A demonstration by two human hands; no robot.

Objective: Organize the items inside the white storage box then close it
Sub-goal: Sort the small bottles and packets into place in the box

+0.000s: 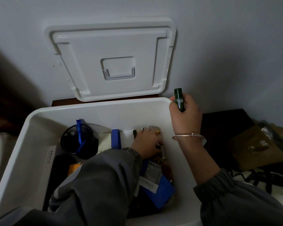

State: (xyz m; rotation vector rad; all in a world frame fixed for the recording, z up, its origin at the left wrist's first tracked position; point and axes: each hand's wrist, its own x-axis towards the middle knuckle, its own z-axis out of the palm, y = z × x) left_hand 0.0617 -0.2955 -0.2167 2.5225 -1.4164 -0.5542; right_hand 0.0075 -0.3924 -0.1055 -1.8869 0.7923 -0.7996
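Head: left hand (147,144) inside box (114,114), right hand (187,115) with bottle (179,99) above

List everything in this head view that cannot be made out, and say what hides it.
- Head view: whatever the left hand touches at the far wall of the white storage box; its fingers lie among dim clutter.
- Box floor beneath the left sleeve: covered.
- Print on the green bottle in the right hand: too small, dark.
- Box's near rim: cut off by the bottom edge.

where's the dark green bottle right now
Head view, right side: the right hand grips the dark green bottle upright over the far right corner of the white storage box, beside the lid.
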